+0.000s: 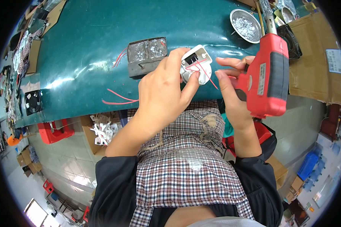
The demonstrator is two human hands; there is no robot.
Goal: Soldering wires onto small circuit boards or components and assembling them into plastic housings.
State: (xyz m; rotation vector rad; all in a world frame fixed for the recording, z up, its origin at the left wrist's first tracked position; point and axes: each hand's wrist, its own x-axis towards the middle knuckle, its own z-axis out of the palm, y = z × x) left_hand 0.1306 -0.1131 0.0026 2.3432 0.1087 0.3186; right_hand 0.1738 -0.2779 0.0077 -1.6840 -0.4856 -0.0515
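My left hand (161, 85) grips a small white plastic housing (197, 51) between thumb and fingers, above the near edge of the table. Inside the housing sit a black switch-like part (191, 58) and thin red wires (206, 72), one trailing out to the right. My right hand (231, 83) is just right of the housing, apart from it, with thumb and fingers stretched toward it. A large red and black power tool (267, 75) with a metal shaft overlaps this hand and hides part of its palm; whether they touch is unclear.
A dark, soiled metal box (146, 55) stands on the green table (91, 41), with red wires (119, 100) to its left. A metal bowl (245, 25) of silvery bits stands far right beside a cardboard box (310, 56). White parts (104, 130) fill a carton below left.
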